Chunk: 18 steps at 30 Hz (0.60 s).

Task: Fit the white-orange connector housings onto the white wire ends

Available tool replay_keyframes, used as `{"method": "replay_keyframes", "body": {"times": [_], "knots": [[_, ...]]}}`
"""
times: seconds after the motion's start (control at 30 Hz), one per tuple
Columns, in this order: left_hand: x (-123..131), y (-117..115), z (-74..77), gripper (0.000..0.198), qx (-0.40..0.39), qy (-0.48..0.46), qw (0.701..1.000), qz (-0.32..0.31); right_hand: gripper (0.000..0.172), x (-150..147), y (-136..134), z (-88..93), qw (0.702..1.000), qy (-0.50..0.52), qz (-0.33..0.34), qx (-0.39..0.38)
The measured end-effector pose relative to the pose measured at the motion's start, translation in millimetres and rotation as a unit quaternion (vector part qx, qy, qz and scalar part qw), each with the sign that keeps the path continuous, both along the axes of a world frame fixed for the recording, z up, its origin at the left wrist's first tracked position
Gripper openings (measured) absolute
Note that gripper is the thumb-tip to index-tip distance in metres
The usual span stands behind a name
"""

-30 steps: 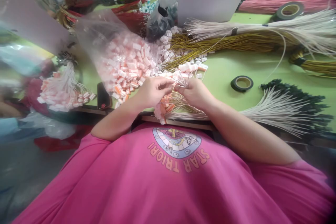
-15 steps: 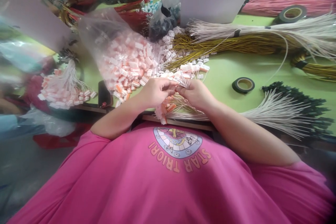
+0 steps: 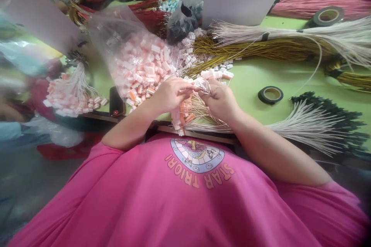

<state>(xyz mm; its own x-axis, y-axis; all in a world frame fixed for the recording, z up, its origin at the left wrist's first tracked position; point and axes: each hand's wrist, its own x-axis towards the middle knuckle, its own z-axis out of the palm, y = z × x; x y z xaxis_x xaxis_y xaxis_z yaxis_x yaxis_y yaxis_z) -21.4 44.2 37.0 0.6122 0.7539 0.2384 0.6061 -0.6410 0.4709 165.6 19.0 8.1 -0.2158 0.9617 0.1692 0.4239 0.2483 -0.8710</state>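
Note:
My right hand (image 3: 222, 101) is closed around a bunch of thin white wires (image 3: 199, 110), whose bare metal ends stick up past the fingers. The fingertips of my left hand (image 3: 171, 94) meet those wire ends in a pinch; whatever sits between them is too small to make out. Below the hands, orange and white plastic connectors (image 3: 185, 115) hang at the table's near edge. A clear plastic bag (image 3: 111, 42) spills a heap of similar connectors (image 3: 145, 73) just beyond my left hand. More white connectors (image 3: 213, 74) lie right behind the fingers.
Yellow wires (image 3: 246, 50) and white wires (image 3: 278, 32) lie in bundles at the back right. Rolls of black tape (image 3: 270, 95) rest on the green table (image 3: 246, 81). Wires with black connectors (image 3: 333, 119) lie right; a wired connector cluster (image 3: 69, 96) and phone-like object (image 3: 116, 102) lie left.
My right hand has shifted slightly upward and its grip on the wires is rearranged. The left fingers have straightened a little and stay at the wire ends. The whole view has shifted slightly.

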Motion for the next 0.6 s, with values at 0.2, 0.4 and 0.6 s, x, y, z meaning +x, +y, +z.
{"method": "replay_keyframes", "body": {"times": [0.2, 0.4, 0.6], "knots": [[-42.4, 0.4, -9.6, 0.028, 0.039, -0.03, 0.991, 0.122, 0.021, -1.6, -10.8, 4.0, 0.988, -0.013, 0.149, 0.049], [-112.9, -5.2, -32.2, 0.025, 0.057, 0.147, 0.941, 0.299, 0.016, -6.1, -17.2, 3.5, 0.97, -0.096, 0.223, 0.022], [-113.2, -1.9, -55.4, 0.036, 0.08, 0.218, 0.939, 0.255, 0.015, -9.5, -17.7, 2.8, 0.959, -0.113, 0.259, 0.029]]}}
